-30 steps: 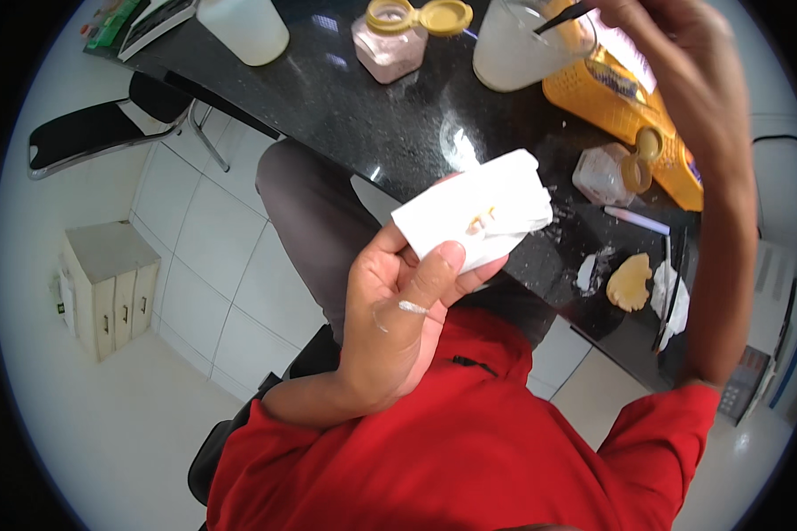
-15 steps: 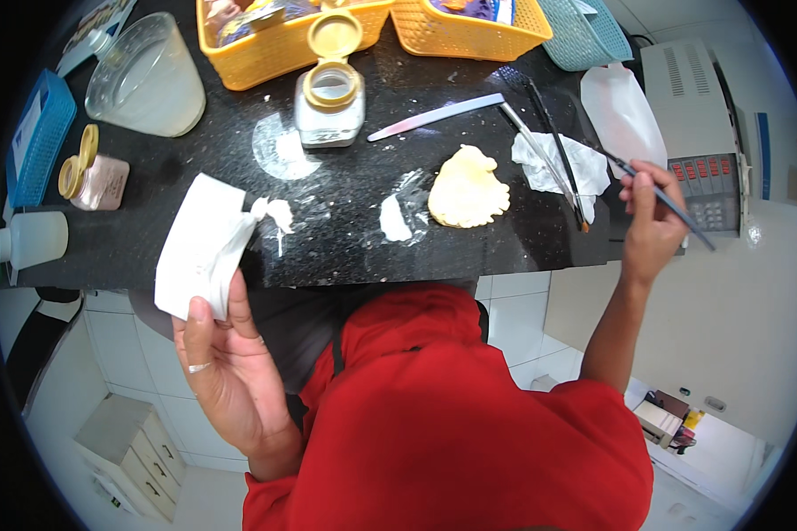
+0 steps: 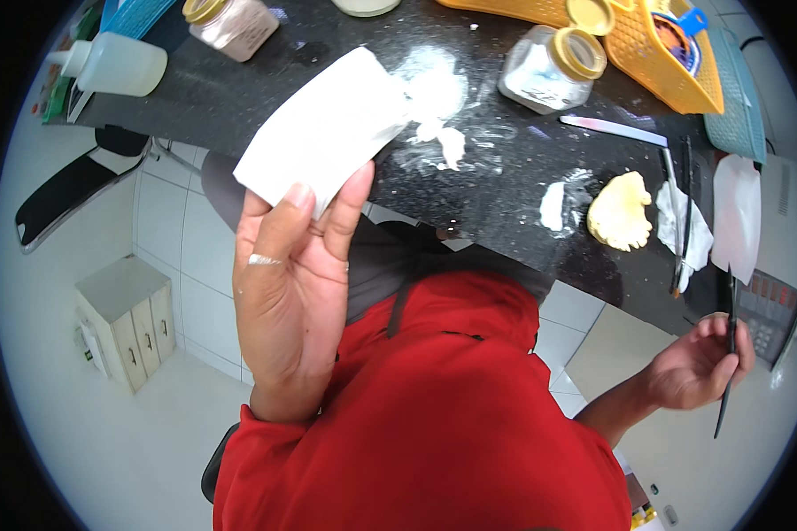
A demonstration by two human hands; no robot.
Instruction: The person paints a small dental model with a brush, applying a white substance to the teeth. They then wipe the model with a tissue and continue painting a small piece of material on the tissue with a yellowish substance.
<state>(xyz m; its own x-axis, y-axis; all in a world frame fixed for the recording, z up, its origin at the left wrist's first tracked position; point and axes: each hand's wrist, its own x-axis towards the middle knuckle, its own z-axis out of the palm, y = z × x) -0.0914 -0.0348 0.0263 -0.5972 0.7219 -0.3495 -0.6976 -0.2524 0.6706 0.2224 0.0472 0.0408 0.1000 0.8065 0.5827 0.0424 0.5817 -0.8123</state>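
Pinched between thumb and fingers, the white folded tissue pad (image 3: pixel 323 128) is secured in my left hand (image 3: pixel 292 274), thumb on the near face. My right hand (image 3: pixel 704 365) grasps a dark slim-handled brush (image 3: pixel 731 329) in its fingertips. One second earlier, that hand was raised at the translucent tub with the brush dipped inside; it is now low at the far right, by the table edge. The orange-brown marks then seen on the pad do not show now.

Pad position: above the table's near edge, long axis diagonal, running from lower left to upper right. Brush: near upright in view, upper end at a pinkish-white sheet (image 3: pixel 737 212), lower end toward me.

Surface: black speckled stone tabletop (image 3: pixel 491 208), smeared with white powder, bearing a cream-yellow scalloped cast (image 3: pixel 620 211). Room: white floor tiles (image 3: pixel 161 196), pale box-shaped cabinet (image 3: pixel 124 323), black-padded metal chair (image 3: pixel 66 190).
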